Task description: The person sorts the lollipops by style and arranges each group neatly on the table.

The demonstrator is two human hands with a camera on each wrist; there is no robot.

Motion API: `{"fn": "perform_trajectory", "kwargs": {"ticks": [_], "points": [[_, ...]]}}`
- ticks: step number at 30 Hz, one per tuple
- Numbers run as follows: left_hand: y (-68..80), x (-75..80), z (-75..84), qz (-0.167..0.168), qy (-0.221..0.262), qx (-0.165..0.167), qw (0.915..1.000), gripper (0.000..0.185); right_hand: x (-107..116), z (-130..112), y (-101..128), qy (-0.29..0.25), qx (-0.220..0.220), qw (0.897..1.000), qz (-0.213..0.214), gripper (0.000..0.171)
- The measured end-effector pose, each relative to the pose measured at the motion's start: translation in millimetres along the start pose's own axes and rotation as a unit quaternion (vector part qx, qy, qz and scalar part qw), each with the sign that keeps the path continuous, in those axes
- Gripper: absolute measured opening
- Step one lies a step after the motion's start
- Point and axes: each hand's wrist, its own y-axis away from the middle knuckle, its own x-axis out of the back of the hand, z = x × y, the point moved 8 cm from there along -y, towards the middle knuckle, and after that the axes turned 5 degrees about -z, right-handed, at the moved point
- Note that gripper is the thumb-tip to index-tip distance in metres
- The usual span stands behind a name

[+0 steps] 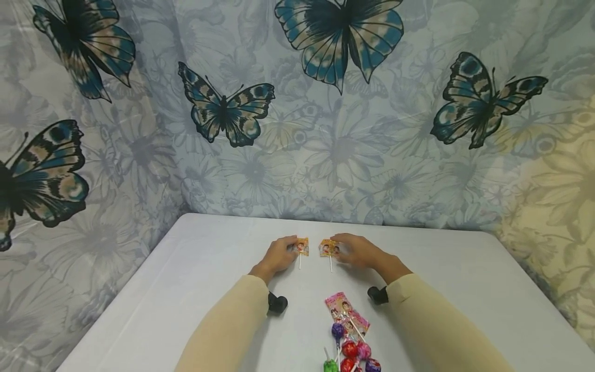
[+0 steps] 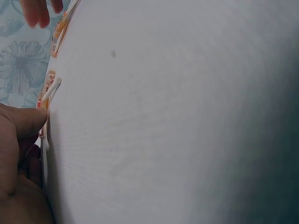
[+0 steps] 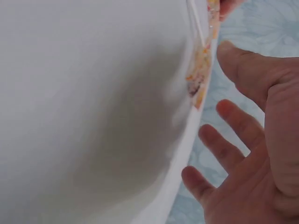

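Nearest the person, a heap of wrapped lollipops (image 1: 347,351) lies on the white table (image 1: 186,289): round purple, red, pink and green ones, with a flat pink-wrapped one (image 1: 346,310) on the far edge of the heap. That heap serves as landmark.

Beyond the heap and slightly left, the left hand (image 1: 277,254) rests on the table, fingertips touching a flat orange-wrapped lollipop (image 1: 302,247). The left wrist view shows the thumb (image 2: 28,119) against its stick end. Whether it truly pinches or only touches, cannot tell.

Straight beyond the heap, the right hand (image 1: 355,251) lies beside a second flat orange lollipop (image 1: 328,248). The right wrist view shows fingers (image 3: 233,123) spread and straight, thumb near the wrapper, nothing gripped.

Handling judgement: both flat lollipops look very light, with crinkly, slippery wrappers over a brittle candy slab. They should slide easily on the smooth table. Best hold is a pinch on the thin white stick or the wrapper edge.

Farthest off, a butterfly-print curtain (image 1: 325,129) hangs behind the table.
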Motion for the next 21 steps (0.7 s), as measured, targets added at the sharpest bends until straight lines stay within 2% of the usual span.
{"fn": "perform_trajectory", "kwargs": {"ticks": [9, 13, 21], "points": [[-0.8, 1.4, 0.9, 0.005, -0.006, 0.001, 1.0000, 0.047, 19.9, -17.5, 34.5, -0.044, 0.031, 0.998, 0.028, 0.054], [-0.7, -0.2, -0.3, 0.002, -0.005, 0.006, 1.0000, 0.047, 26.4, -26.9, 49.1, -0.043, 0.040, 0.998, 0.034, 0.054], [-1.5, 0.5, 0.4, 0.007, -0.008, -0.006, 0.9999, 0.047, 39.1, -47.8, 78.2, -0.036, 0.053, 0.997, 0.046, 0.056]]}}
